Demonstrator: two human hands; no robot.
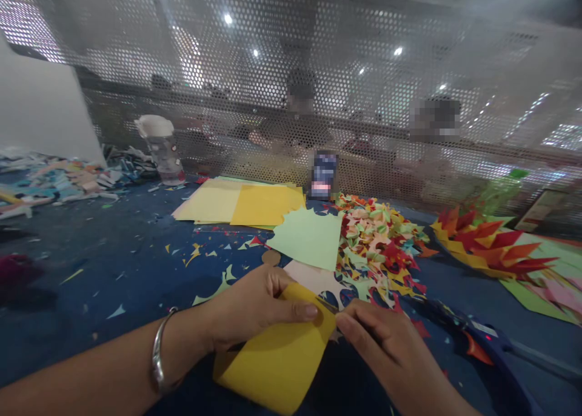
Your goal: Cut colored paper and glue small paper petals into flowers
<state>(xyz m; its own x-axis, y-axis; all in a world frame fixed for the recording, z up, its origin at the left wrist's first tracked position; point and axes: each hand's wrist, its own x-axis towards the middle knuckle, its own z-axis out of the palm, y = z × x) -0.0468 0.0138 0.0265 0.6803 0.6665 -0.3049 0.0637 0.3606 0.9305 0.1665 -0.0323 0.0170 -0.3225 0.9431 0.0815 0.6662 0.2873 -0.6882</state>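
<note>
My left hand is closed on a sheet of yellow paper, its thumb lying flat across the top near the right edge. The sheet bends downward toward me. At that edge, the fingers of my right hand are pinched together. A thin dark sliver shows between the paper and these fingers; what they grip is mostly hidden. Just beyond lie a pale green sheet with a scalloped edge and a pinkish sheet with cut-out curves. A small round brown disc is beside them.
Paper scraps heap behind my right hand. A blue glue gun lies to the right, near an orange-and-yellow pointed paper piece. Stacked sheets, a phone and a clear bottle stand before a perforated screen.
</note>
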